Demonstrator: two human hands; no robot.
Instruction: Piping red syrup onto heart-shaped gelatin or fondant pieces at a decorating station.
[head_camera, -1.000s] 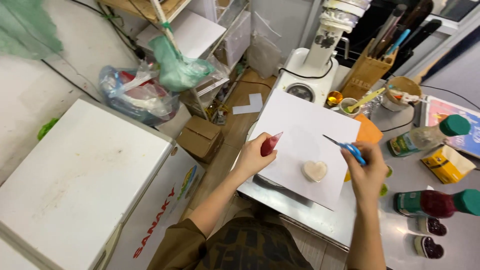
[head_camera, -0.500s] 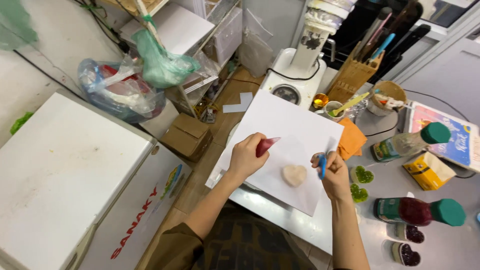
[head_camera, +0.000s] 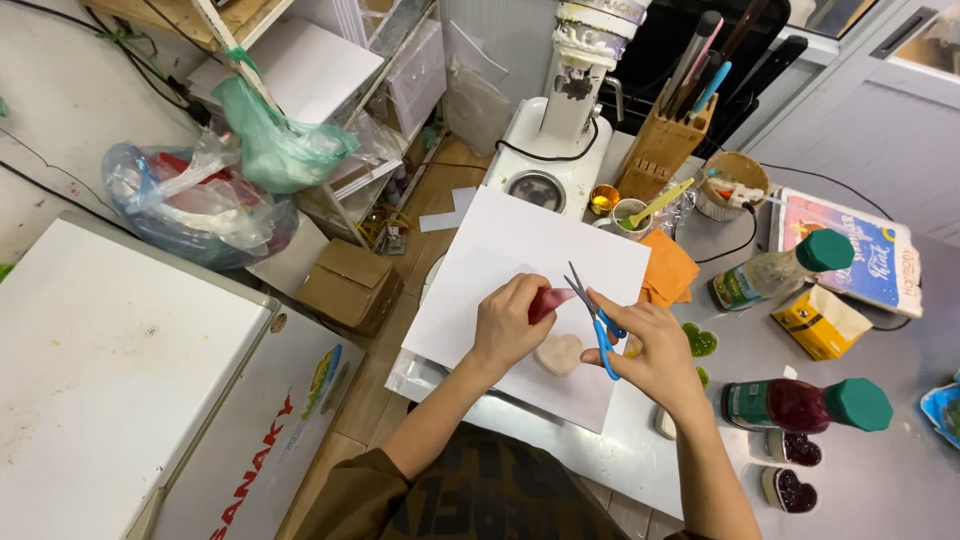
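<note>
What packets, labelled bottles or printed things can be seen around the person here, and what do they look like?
Yellow carton: right of the paper, small, boxy.
Sauce bottle: lying behind the carton, green cap, pale contents, green label.
Red bottle: lying near the right edge, green cap, dark label.
Printed board: far right, flat, pink and blue.
Cardboard box: on the floor, brown.

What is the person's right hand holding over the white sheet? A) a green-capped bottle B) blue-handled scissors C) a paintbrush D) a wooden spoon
B: the right hand grips blue-handled scissors, blades open and pointing toward the small red bag pinched in the left hand.
</note>
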